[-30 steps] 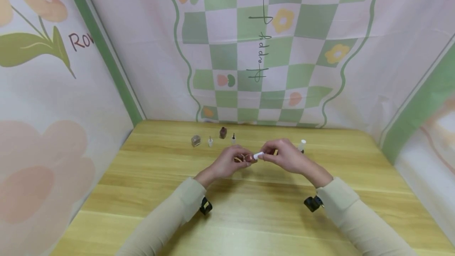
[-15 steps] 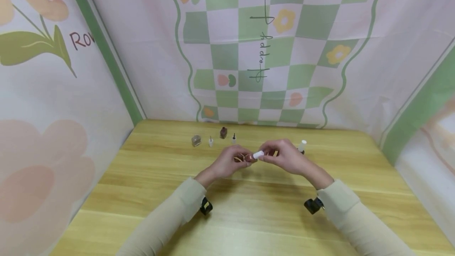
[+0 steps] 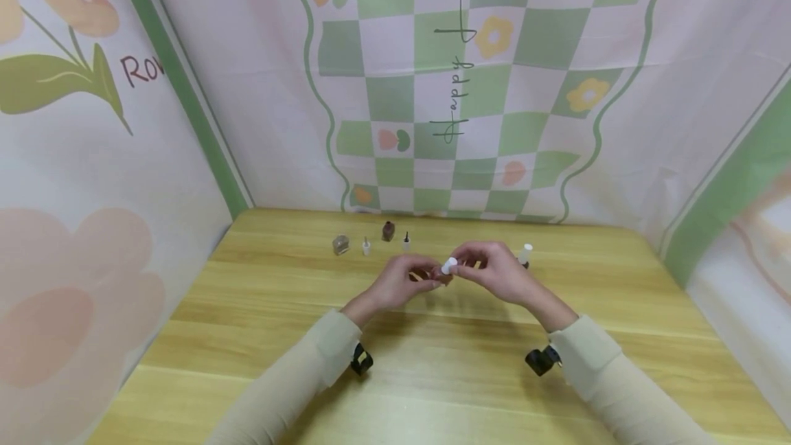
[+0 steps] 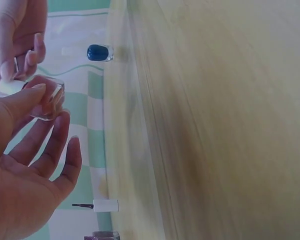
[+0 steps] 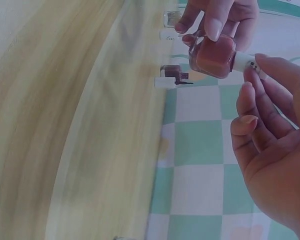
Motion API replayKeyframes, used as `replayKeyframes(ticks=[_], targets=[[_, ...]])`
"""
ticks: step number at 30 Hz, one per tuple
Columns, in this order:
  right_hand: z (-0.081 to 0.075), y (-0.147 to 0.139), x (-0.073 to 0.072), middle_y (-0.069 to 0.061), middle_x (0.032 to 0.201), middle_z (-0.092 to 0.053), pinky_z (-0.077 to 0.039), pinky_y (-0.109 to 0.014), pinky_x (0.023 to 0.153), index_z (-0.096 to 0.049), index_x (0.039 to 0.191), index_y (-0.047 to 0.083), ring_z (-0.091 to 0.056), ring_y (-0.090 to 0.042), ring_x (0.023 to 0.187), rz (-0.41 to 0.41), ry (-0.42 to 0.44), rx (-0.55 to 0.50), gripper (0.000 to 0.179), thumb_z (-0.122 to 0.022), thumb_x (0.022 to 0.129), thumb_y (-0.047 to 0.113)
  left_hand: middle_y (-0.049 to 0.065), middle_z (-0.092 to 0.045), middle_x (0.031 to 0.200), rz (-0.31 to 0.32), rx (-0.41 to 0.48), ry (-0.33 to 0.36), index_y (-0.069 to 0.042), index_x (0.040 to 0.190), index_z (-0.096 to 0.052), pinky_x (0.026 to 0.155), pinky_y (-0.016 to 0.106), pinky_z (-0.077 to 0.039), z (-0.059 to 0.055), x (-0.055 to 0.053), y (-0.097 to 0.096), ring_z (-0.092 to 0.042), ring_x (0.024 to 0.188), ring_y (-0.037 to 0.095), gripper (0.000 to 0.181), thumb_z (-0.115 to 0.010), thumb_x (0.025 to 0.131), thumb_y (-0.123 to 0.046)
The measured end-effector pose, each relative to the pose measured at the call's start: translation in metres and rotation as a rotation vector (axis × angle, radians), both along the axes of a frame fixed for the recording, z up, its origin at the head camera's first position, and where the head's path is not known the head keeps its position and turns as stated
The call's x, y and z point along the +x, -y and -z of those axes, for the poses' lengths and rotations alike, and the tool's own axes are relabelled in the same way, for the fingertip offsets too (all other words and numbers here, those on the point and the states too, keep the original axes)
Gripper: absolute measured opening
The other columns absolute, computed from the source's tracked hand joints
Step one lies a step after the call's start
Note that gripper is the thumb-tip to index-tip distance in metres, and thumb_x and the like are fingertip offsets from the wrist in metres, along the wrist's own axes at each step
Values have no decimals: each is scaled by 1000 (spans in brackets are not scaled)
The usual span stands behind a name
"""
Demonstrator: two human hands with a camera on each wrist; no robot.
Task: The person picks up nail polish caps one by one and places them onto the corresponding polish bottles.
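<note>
A small glass nail polish bottle [image 5: 215, 56] with reddish-brown polish is held above the table between both hands. My left hand [image 3: 398, 282] pinches its glass body between thumb and fingers. On its neck sits a white cap [image 5: 246, 63], which my right hand [image 3: 494, 272] pinches with thumb and forefinger. In the head view the bottle leans, its cap pointing up and toward the right hand, and the left fingers partly cover the glass. The other fingers of the right hand curl loosely below the cap in the right wrist view.
Toward the back left of the wooden table [image 3: 426, 376] stand a clear bottle [image 3: 340, 245], a white brush cap [image 3: 366, 248], a dark purple bottle [image 3: 388, 231] and another brush cap [image 3: 406, 244], brushes upward. A dark blue bottle [image 4: 97, 52] with a white cap stands behind the right hand. A printed curtain hangs behind.
The bottle has tipped more upright between the hands, its white cap shifting slightly up and left. Both hands stay close to where they were, and the other bottles have not moved.
</note>
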State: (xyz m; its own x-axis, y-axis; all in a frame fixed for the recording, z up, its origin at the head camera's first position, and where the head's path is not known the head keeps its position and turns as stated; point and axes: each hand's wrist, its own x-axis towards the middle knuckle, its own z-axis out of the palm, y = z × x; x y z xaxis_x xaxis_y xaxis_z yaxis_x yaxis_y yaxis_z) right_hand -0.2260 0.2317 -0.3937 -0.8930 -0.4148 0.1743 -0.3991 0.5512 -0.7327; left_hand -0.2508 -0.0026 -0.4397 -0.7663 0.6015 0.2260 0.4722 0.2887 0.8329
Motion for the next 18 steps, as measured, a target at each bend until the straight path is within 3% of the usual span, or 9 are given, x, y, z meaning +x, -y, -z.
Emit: replayKeyframes(ticks=[8, 18], targets=[[5, -1, -1, 2, 94, -73, -54, -28, 65, -75, 108, 15, -64, -19, 82, 39, -9, -40, 14, -74, 96, 23, -6, -73, 107, -43, 17, 23, -15, 108, -77, 85, 23, -56, 3, -4, -6, -67, 95, 8, 13, -75, 95, -16], [9, -1, -2, -2, 97, -74, -54, -29, 68, -76, 110, 12, -65, -20, 84, 85, -24, -77, 17, -75, 96, 22, -9, -75, 101, -106, 19, 29, -16, 105, -80, 81, 24, -56, 0, -4, -14, -65, 90, 7, 12, -78, 93, -19]])
